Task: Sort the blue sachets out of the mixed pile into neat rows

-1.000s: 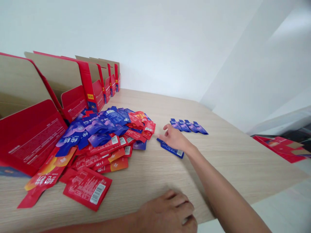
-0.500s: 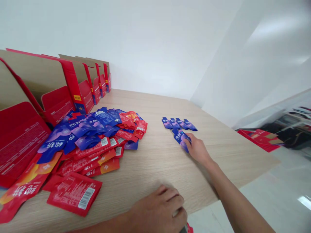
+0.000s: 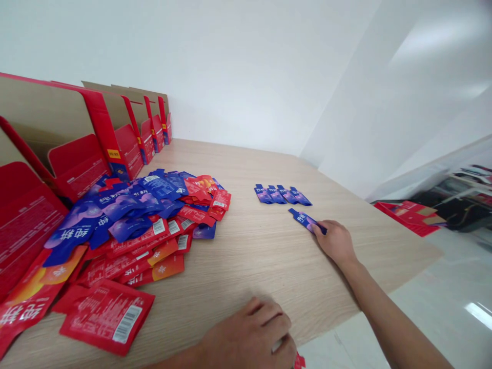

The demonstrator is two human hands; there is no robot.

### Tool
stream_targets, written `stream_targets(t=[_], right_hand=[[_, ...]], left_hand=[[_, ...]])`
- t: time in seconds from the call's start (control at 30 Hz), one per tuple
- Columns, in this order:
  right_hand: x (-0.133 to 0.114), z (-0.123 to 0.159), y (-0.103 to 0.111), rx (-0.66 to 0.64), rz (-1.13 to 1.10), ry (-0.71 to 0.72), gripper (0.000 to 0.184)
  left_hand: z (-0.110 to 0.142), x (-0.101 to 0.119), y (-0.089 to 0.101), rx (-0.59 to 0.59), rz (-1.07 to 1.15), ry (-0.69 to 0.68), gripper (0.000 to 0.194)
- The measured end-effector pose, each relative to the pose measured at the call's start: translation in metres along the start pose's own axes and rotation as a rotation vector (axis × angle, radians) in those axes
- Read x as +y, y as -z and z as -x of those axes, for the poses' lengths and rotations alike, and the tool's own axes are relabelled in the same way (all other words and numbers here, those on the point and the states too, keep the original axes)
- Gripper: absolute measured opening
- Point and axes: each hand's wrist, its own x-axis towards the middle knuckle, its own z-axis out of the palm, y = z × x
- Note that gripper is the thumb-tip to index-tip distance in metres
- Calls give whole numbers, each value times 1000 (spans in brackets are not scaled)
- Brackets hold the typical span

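My right hand (image 3: pixel 335 242) pinches one blue sachet (image 3: pixel 303 220) by its end nearest me, its narrow tab pointing away, just on my side of the row of four blue sachets (image 3: pixel 287 195). I can't tell whether it touches the wood. A light pinch at this end suits it, I judge: the film looks slick and could buckle under a hard squeeze. Keeping it low and level should spare the row, whose sachets lie close enough to be nudged easily.

My left hand (image 3: pixel 251 333) rests curled by the near edge of the bench (image 3: pixel 246 251); I can't tell whether its fingers grip anything, though a scrap of red (image 3: pixel 300 362) shows beside it.

Bare wood between the row and the mixed heap (image 3: pixel 154 202) gives me sideways room. The open red boxes (image 3: pixel 130 148) wall off the heap's far left. My right forearm crosses the near edge, and the right edge slants away beyond my hand, so swinging wide risks dropping the sachet.
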Motion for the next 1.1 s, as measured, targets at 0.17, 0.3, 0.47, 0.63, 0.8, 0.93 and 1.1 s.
stream_targets(t=[0.17,0.3,0.47,0.63,0.8,0.93,1.1], right_hand=[[11,-1,-5,8,-49,129,47],[19,-3,-10,0,-18,55,41],[32,-7,-17,-15,40,23,45],[37,-11,-22,-23,58,4,43],[39,-16,-25,-32,74,-37,46],[38,-14,-24,-49,83,-64,44],[9,-14,-10,5,99,-85,50]], left_hand=[[0,0,-3,7,6,10,12],[0,0,-4,12,17,7,13],[1,0,-5,19,22,13,13],[0,0,-4,3,19,12,14],[1,0,-3,0,27,9,15],[1,0,-2,17,26,9,14],[-1,-2,-4,49,21,-21,16]])
